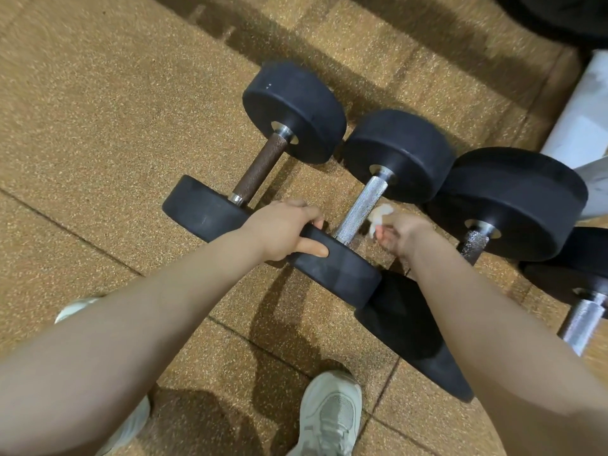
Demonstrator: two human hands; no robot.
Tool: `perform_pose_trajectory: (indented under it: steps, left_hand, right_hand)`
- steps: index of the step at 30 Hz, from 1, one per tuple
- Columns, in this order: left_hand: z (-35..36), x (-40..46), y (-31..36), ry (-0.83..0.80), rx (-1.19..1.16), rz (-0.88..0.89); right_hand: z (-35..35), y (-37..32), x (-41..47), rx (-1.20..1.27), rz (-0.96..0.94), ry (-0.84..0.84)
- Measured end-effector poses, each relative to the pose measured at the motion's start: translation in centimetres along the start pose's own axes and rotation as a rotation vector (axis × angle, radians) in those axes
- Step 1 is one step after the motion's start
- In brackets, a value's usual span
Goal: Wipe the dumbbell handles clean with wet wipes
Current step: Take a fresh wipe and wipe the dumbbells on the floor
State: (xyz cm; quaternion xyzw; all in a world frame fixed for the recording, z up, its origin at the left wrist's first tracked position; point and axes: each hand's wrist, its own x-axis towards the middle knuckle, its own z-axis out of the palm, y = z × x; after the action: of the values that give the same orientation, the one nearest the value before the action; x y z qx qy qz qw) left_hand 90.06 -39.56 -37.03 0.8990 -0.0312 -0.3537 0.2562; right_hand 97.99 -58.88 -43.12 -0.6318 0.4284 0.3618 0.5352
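1. The right hand (399, 233) pinches a crumpled wet wipe (378, 218) in curled fingers, just beside the silver handle (358, 209) of the middle dumbbell. The wipe appears to be apart from the metal, or only barely touching it; likely a stroke is about to begin or has ended.
2. The left hand (283, 232) grips the near weight head (335, 268) of that dumbbell, thumb on its face and fingers curled over the rim, probably to stop it rolling on the floor (98, 126) under wiping pressure.
3. Beyond the left hand lies a dumbbell with a brown handle (261, 167).
4. Outward of the right hand lie two more dumbbells, handles (473, 243) exposed, all side by side so each can be reached in turn.
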Motion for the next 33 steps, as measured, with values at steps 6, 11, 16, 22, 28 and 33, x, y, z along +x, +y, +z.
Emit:
perform_pose_trajectory:
  steps: [6, 11, 16, 22, 28, 33]
  left_hand:
    - [0.3, 0.0, -0.2, 0.019, 0.002, -0.002]
    - [0.3, 0.1, -0.3, 0.006, 0.010, -0.005]
    - [0.7, 0.2, -0.6, 0.046, -0.018, 0.022]
    - [0.8, 0.0, -0.7, 0.051, -0.039, 0.021]
    - [0.7, 0.2, -0.8, 0.037, -0.038, 0.025]
    - [0.9, 0.1, -0.8, 0.044, -0.037, 0.024]
  right_hand:
    - [0.0, -0.5, -0.2, 0.221, -0.123, -0.038]
    - [0.1, 2.1, -2.4, -0.214, -0.190, -0.069]
    - [0.5, 0.6, -1.3, -0.195, -0.532, 0.252]
    - [0.0, 0.8, -1.5, -0.807, -0.952, 0.327]
    - [-1.4, 2.0, -2.3, -1.047, -1.013, 0.032]
    - [-0.4, -1.1, -1.2, -0.887, -0.994, 0.381]
